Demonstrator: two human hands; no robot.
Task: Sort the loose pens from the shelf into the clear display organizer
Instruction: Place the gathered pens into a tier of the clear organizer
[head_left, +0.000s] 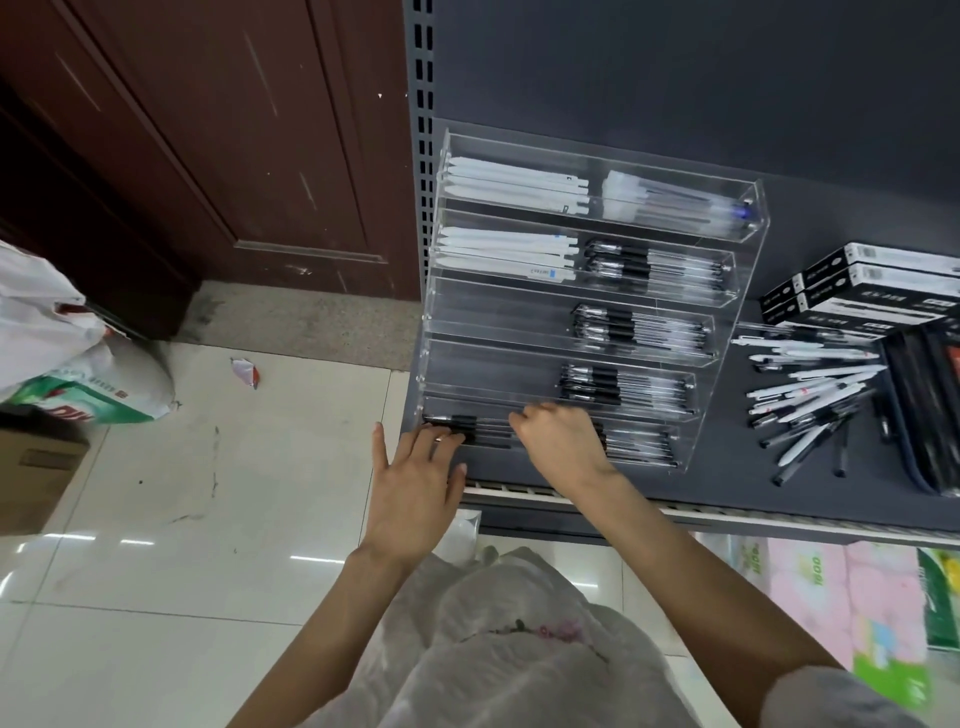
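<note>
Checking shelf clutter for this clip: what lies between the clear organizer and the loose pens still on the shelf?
Nothing: in the head view, a bare strip of dark shelf separates the clear organizer from the loose pens.

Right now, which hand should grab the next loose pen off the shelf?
Right. The loose pens lie on the shelf to the right of the clear organizer, on the right hand side. The left hand rests at the organizer's front left corner and would have to cross over.
</note>
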